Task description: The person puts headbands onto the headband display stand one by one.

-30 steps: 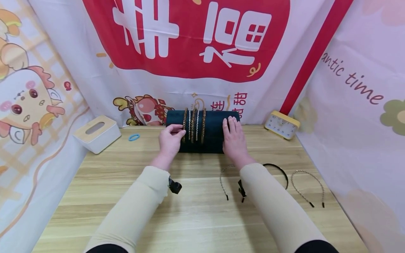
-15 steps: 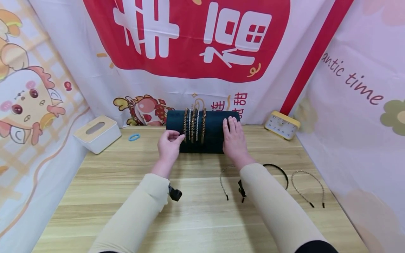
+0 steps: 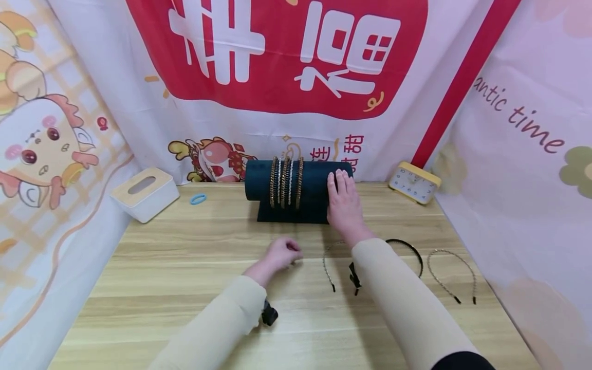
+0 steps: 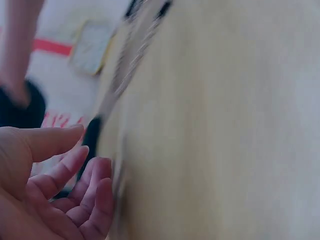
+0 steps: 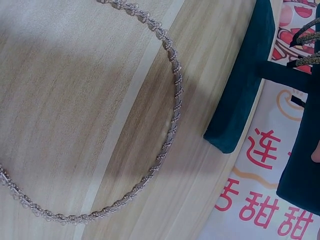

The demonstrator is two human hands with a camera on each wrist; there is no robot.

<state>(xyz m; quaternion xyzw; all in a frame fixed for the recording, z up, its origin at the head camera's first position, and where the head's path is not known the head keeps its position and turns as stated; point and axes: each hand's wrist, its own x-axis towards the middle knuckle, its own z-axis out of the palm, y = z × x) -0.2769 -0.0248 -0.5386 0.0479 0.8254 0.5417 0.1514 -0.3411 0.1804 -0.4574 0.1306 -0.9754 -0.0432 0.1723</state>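
A dark green roll-shaped display stand (image 3: pixel 319 203) stands at the back of the table, with several gold and silver headbands (image 3: pixel 285 182) hooped side by side over its left part. My right hand (image 3: pixel 344 205) rests on the stand's right end, fingers straight. Lower down, my left hand (image 3: pixel 281 254) is over the table in front of the stand. Its fingers are loosely bent and hold nothing in the left wrist view. To its right lies a braided headband (image 5: pixel 176 100), partly hidden by my right arm in the head view.
A black headband (image 3: pixel 413 252) and another braided headband (image 3: pixel 439 280) lie to the right of my right arm. A yellow clock (image 3: pixel 414 182) stands at the back right. On the left are a tissue box (image 3: pixel 154 198) and a blue ring (image 3: pixel 198 199). Printed cloth hangs behind.
My left hand has let go of the leftmost headband on the stand and moved down and right toward the headband on the table. The right hand stays on the stand.
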